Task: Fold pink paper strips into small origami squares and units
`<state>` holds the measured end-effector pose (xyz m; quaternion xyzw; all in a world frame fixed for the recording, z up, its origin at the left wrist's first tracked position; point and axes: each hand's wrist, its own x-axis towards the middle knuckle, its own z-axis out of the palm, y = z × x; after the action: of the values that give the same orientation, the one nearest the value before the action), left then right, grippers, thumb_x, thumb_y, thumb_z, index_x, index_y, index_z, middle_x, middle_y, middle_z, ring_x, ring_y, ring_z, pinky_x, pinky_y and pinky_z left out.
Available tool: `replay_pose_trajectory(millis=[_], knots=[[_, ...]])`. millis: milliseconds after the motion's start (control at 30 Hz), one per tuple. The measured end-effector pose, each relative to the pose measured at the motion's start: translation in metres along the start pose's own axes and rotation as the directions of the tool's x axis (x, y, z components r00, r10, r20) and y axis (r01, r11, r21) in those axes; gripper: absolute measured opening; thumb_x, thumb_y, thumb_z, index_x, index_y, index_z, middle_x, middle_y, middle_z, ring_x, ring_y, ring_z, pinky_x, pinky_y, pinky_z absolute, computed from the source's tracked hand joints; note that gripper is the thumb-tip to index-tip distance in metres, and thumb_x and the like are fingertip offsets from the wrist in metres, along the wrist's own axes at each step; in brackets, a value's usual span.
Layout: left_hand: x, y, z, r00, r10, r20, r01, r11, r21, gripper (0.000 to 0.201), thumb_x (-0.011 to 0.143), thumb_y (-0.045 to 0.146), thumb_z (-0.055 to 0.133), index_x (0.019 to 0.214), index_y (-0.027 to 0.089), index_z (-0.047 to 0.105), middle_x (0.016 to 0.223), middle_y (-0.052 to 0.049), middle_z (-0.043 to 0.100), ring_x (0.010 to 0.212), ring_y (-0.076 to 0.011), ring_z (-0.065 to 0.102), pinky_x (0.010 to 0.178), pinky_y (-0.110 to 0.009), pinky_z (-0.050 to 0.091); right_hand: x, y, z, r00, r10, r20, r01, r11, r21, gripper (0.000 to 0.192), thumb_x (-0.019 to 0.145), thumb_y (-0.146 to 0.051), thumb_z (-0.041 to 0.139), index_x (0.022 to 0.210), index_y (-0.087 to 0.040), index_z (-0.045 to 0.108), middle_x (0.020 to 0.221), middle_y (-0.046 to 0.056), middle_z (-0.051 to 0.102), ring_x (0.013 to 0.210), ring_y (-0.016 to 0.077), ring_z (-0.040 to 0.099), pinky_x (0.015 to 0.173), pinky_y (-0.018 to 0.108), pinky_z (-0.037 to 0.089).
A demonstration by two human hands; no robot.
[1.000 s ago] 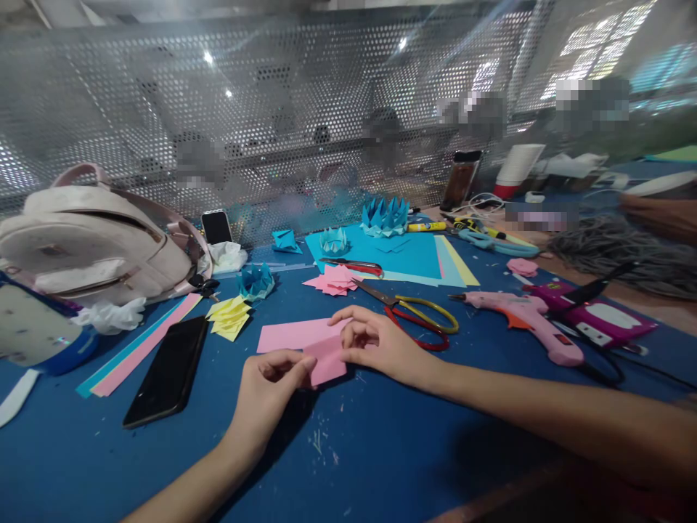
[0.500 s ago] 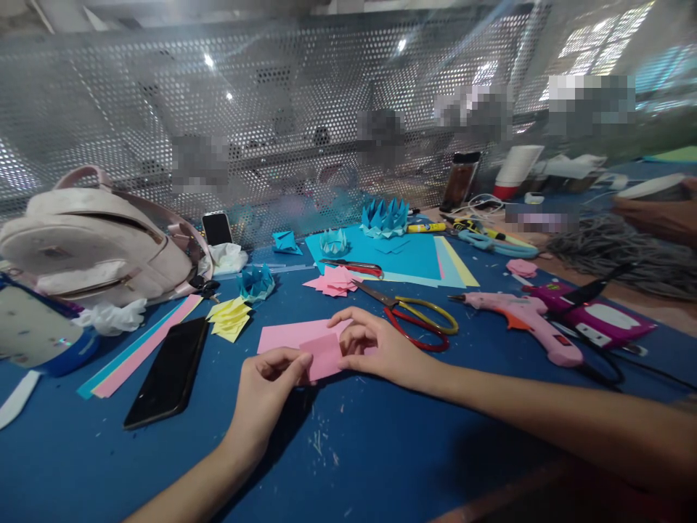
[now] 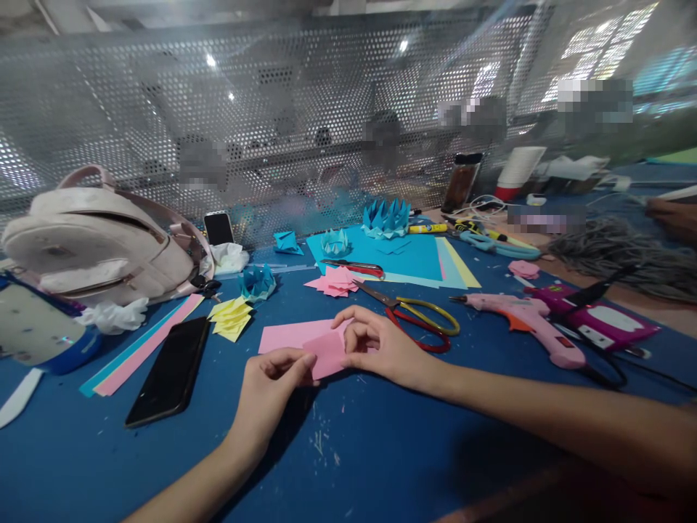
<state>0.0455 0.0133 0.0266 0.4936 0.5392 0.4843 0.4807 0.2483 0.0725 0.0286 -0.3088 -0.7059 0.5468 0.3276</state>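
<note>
While our two hands are meeting over the blue table [image 3: 381,450], we are working left to right. Far left of our left hand [image 3: 269,388], a pale bag [image 3: 92,243] is lying by a blue-rimmed lid [image 3: 38,330]. Nearer that hand, a black phone [image 3: 168,370] is resting beside paper strips [image 3: 144,341], with yellow squares [image 3: 231,318] just beyond. We are pinching the near corner of the pink paper [image 3: 327,354] between our left thumb and fingertips, so that hand is closed on it. The paper is lying between both hands, over a longer pink sheet [image 3: 286,335]. Our right hand [image 3: 381,349] is curling onto the paper's far edge, fingertips pressing it down. Just right of that hand, scissors [image 3: 417,316] are lying open-handled; farther right, a pink glue gun [image 3: 531,327] is lying on its side.
</note>
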Motion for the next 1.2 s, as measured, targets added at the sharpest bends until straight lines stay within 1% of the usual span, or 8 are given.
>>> replay_pose_trajectory(millis=[133, 267, 400, 500, 700, 867, 1033, 1200], knots=[[0.0002, -0.0010, 0.0000, 0.999, 0.003, -0.045, -0.004, 0.999, -0.031, 0.033, 0.068, 0.046, 0.078, 0.066, 0.013, 0.075, 0.058, -0.002, 0.064, 0.058, -0.0136, 0.058, 0.061, -0.021, 0.052, 0.0001, 0.0019, -0.0003, 1.000, 0.005, 0.017, -0.004, 1.000, -0.017, 0.048, 0.074, -0.025, 0.076, 0.115, -0.020, 0.053, 0.076, -0.004, 0.060, 0.072, 0.0131, 0.058, 0.070, 0.026, 0.044], [0.0004, -0.0014, 0.0000, 0.998, 0.009, -0.057, -0.011, 0.999, -0.040, 0.032, 0.068, 0.045, 0.078, 0.066, 0.013, 0.075, 0.058, -0.002, 0.065, 0.057, -0.0137, 0.059, 0.060, -0.021, 0.052, -0.0007, -0.0014, 0.0015, 1.000, 0.001, 0.003, -0.001, 1.000, -0.016, 0.040, 0.074, -0.019, 0.074, 0.108, -0.019, 0.054, 0.069, -0.006, 0.055, 0.068, 0.0118, 0.055, 0.067, 0.025, 0.042], [-0.0001, -0.0003, -0.0004, 0.999, 0.029, -0.041, -0.029, 1.000, -0.003, 0.031, 0.071, 0.044, 0.076, 0.064, 0.013, 0.073, 0.057, -0.002, 0.065, 0.056, -0.0131, 0.058, 0.057, -0.019, 0.049, -0.0013, -0.0034, 0.0014, 1.000, -0.017, 0.009, 0.017, 1.000, -0.019, 0.043, 0.075, -0.019, 0.073, 0.112, -0.020, 0.053, 0.074, -0.005, 0.057, 0.072, 0.0121, 0.057, 0.070, 0.025, 0.043], [-0.0014, 0.0001, -0.0004, 0.999, 0.052, 0.009, -0.052, 0.997, 0.051, 0.032, 0.073, 0.042, 0.074, 0.060, 0.013, 0.071, 0.056, -0.003, 0.066, 0.056, -0.0134, 0.059, 0.057, -0.019, 0.048, -0.0005, -0.0020, -0.0005, 1.000, -0.009, -0.003, 0.009, 1.000, -0.007, 0.049, 0.074, -0.023, 0.076, 0.116, -0.020, 0.053, 0.081, -0.004, 0.059, 0.072, 0.0121, 0.058, 0.069, 0.025, 0.044], [-0.0029, -0.0019, 0.0001, 0.995, 0.076, 0.063, -0.083, 0.990, 0.118, 0.030, 0.076, 0.040, 0.071, 0.062, 0.013, 0.072, 0.059, -0.005, 0.068, 0.058, -0.0148, 0.061, 0.058, -0.020, 0.048, 0.0016, -0.0009, -0.0022, 1.000, -0.024, 0.003, 0.024, 0.997, 0.067, 0.041, 0.073, -0.024, 0.076, 0.108, -0.017, 0.057, 0.065, -0.007, 0.051, 0.061, 0.0092, 0.050, 0.059, 0.021, 0.038], [-0.0017, -0.0032, 0.0002, 0.994, 0.084, 0.076, -0.095, 0.985, 0.141, 0.030, 0.077, 0.039, 0.070, 0.062, 0.013, 0.072, 0.059, -0.005, 0.069, 0.058, -0.0154, 0.061, 0.058, -0.021, 0.047, 0.0024, 0.0001, -0.0039, 1.000, 0.001, -0.014, 0.000, 0.998, 0.068, 0.050, 0.074, -0.024, 0.077, 0.118, -0.018, 0.055, 0.076, -0.004, 0.058, 0.069, 0.0103, 0.054, 0.064, 0.022, 0.040], [-0.0024, -0.0038, 0.0006, 0.992, 0.083, 0.097, -0.097, 0.983, 0.154, 0.030, 0.078, 0.038, 0.068, 0.062, 0.013, 0.072, 0.059, -0.006, 0.069, 0.057, -0.0160, 0.060, 0.057, -0.022, 0.046, 0.0019, -0.0008, -0.0040, 1.000, -0.024, 0.000, 0.024, 0.994, 0.102, 0.044, 0.075, -0.025, 0.076, 0.113, -0.018, 0.057, 0.069, -0.007, 0.050, 0.063, 0.0088, 0.048, 0.060, 0.020, 0.037], [-0.0023, -0.0016, 0.0016, 0.992, 0.082, 0.100, -0.097, 0.982, 0.161, 0.030, 0.077, 0.037, 0.068, 0.060, 0.013, 0.071, 0.058, -0.006, 0.068, 0.056, -0.0163, 0.059, 0.056, -0.023, 0.045, 0.0016, -0.0030, -0.0041, 0.999, -0.046, 0.015, 0.045, 0.996, 0.081, 0.046, 0.079, -0.027, 0.073, 0.120, -0.018, 0.054, 0.077, -0.004, 0.055, 0.069, 0.0111, 0.052, 0.065, 0.023, 0.042]])
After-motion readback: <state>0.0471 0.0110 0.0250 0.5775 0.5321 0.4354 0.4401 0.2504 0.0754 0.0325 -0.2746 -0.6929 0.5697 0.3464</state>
